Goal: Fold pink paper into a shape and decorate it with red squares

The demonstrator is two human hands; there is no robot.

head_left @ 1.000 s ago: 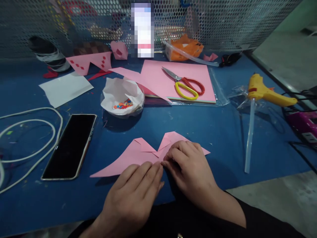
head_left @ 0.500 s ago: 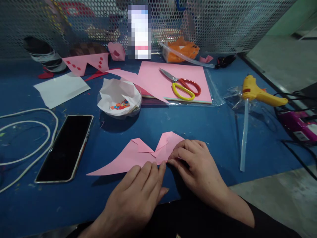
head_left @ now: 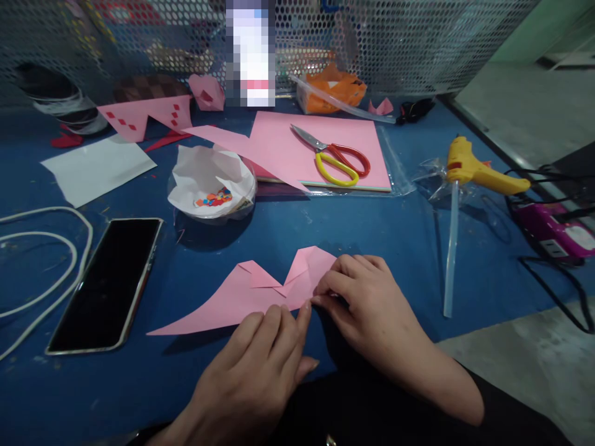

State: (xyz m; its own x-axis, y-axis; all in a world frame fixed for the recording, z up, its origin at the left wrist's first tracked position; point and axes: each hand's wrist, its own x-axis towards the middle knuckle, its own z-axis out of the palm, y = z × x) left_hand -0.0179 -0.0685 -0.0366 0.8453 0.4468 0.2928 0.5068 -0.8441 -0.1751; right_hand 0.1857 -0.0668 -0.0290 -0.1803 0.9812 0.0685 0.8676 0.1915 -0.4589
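A folded pink paper shape (head_left: 242, 297) lies on the blue table (head_left: 372, 241) in front of me. My left hand (head_left: 260, 365) rests on its near edge, fingers stretched flat and pressing the paper down. My right hand (head_left: 367, 310) covers the right part of the shape, its fingers curled and pinching the paper's edge beside the left fingertips. The right end of the paper is hidden under that hand.
A black phone (head_left: 105, 282) and a white cable (head_left: 46, 266) lie at the left. A clear bowl of paper bits (head_left: 211, 186) stands behind the shape. Red-and-yellow scissors (head_left: 337, 161) lie on a pink paper stack (head_left: 288, 148). A yellow glue gun (head_left: 478, 170) lies at right.
My right hand has slid left over the paper's right flap, hiding its tip. The view has drifted slightly; both hands stay on the paper.
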